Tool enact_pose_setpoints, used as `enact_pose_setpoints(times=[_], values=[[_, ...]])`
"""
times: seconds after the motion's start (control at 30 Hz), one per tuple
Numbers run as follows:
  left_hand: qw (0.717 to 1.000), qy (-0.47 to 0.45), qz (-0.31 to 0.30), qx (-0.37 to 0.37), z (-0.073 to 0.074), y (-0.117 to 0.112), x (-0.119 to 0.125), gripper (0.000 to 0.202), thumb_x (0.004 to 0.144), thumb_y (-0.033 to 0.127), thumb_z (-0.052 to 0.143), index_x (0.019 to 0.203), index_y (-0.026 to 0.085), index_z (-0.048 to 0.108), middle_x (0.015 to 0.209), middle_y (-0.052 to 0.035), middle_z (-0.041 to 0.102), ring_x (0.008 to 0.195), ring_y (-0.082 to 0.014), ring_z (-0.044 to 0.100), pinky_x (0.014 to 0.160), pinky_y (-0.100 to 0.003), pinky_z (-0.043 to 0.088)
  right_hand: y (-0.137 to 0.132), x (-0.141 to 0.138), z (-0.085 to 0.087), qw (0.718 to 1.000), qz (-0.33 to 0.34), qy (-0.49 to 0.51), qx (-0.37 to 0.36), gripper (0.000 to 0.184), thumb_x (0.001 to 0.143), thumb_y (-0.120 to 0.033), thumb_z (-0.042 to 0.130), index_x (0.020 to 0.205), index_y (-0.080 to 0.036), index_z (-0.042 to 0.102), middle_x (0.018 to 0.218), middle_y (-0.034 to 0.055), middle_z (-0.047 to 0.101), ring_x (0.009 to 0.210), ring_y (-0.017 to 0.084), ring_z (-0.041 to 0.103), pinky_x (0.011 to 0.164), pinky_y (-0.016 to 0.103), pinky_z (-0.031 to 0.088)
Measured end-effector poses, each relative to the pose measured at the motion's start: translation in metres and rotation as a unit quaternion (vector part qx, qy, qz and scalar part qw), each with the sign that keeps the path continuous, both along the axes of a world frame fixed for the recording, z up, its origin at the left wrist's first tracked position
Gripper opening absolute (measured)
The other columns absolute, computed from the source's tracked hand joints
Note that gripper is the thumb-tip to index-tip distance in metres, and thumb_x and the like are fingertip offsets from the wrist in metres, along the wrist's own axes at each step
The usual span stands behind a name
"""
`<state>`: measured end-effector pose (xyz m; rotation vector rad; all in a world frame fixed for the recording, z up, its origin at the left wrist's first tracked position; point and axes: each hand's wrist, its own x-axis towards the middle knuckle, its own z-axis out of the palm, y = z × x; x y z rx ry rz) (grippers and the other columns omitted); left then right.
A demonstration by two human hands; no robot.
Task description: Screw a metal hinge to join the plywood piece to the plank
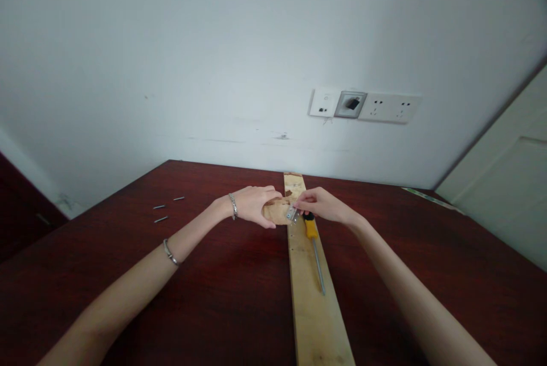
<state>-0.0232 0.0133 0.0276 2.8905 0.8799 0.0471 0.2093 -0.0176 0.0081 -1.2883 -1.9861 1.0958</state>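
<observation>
My left hand (256,204) grips a short wooden block (276,213), thumb on its near side and fingers on its far side. Against the block's right end is a small metal bracket (292,213), pinched by the fingertips of my right hand (320,204). Beneath them runs a long pale wooden board (314,309), which reaches from near the wall toward me. A screwdriver (311,228) with a yellow and black handle lies on this board, just below my right hand, its shaft pointing toward me.
Several loose screws (161,219) lie on the dark red table (222,303) to the left. The white wall (213,69) behind carries a row of sockets (387,108). At the far right edge lies a pale strip (431,199), beside a white door (508,166).
</observation>
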Motion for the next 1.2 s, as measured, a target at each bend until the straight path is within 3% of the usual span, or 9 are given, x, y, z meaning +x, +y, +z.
enact_pose_setpoints(times=[0.3, 0.63, 0.87, 1.03, 1.2], values=[[1.0, 0.016, 0.007, 0.002, -0.002, -0.001, 0.003, 0.074, 0.065, 0.055, 0.069, 0.126, 0.02, 0.046, 0.116, -0.0064, 0.056, 0.094, -0.0209, 0.06, 0.074, -0.027, 0.044, -0.002, -0.008, 0.002, 0.996, -0.039, 0.056, -0.064, 0.021, 0.071, -0.032, 0.066, 0.07, -0.012, 0.065, 0.051, -0.0021, 0.057, 0.047, 0.007, 0.048, 0.047, 0.021, 0.036], [0.998, 0.06, 0.0, 0.011, -0.004, -0.002, 0.007, 0.078, 0.066, 0.059, 0.067, 0.129, 0.019, 0.044, 0.118, -0.0083, 0.055, 0.096, -0.0233, 0.061, 0.073, -0.028, 0.046, -0.008, -0.012, 0.013, 0.977, -0.063, 0.158, -0.129, 0.017, 0.063, -0.027, 0.074, 0.063, -0.011, 0.067, 0.051, -0.0007, 0.059, 0.047, 0.006, 0.049, 0.047, 0.018, 0.038], [0.997, 0.07, 0.017, -0.002, 0.0, -0.002, 0.004, 0.078, 0.068, 0.059, 0.065, 0.132, 0.021, 0.042, 0.121, -0.0083, 0.054, 0.101, -0.0236, 0.059, 0.074, -0.028, 0.046, -0.017, -0.015, 0.024, 0.972, -0.076, 0.175, -0.139, 0.02, 0.064, -0.03, 0.075, 0.065, -0.01, 0.068, 0.06, 0.0023, 0.063, 0.05, 0.005, 0.051, 0.049, 0.017, 0.042], [0.997, 0.064, 0.048, -0.006, 0.002, -0.001, -0.022, 0.076, 0.07, 0.057, 0.065, 0.131, 0.019, 0.042, 0.122, -0.0096, 0.053, 0.103, -0.0245, 0.057, 0.078, -0.03, 0.045, -0.02, -0.017, 0.025, 0.974, -0.075, 0.168, -0.132, 0.025, 0.063, -0.034, 0.077, 0.068, -0.011, 0.07, 0.065, 0.0044, 0.066, 0.053, 0.006, 0.054, 0.049, 0.016, 0.043], [0.995, 0.058, 0.074, -0.023, -0.007, -0.006, -0.083, 0.072, 0.072, 0.051, 0.066, 0.131, 0.017, 0.04, 0.121, -0.0106, 0.051, 0.106, -0.0241, 0.054, 0.083, -0.03, 0.043, -0.018, -0.02, 0.022, 0.976, -0.061, 0.171, -0.125, 0.03, 0.064, -0.039, 0.077, 0.071, -0.01, 0.071, 0.066, 0.0052, 0.067, 0.054, 0.007, 0.054, 0.049, 0.016, 0.043]])
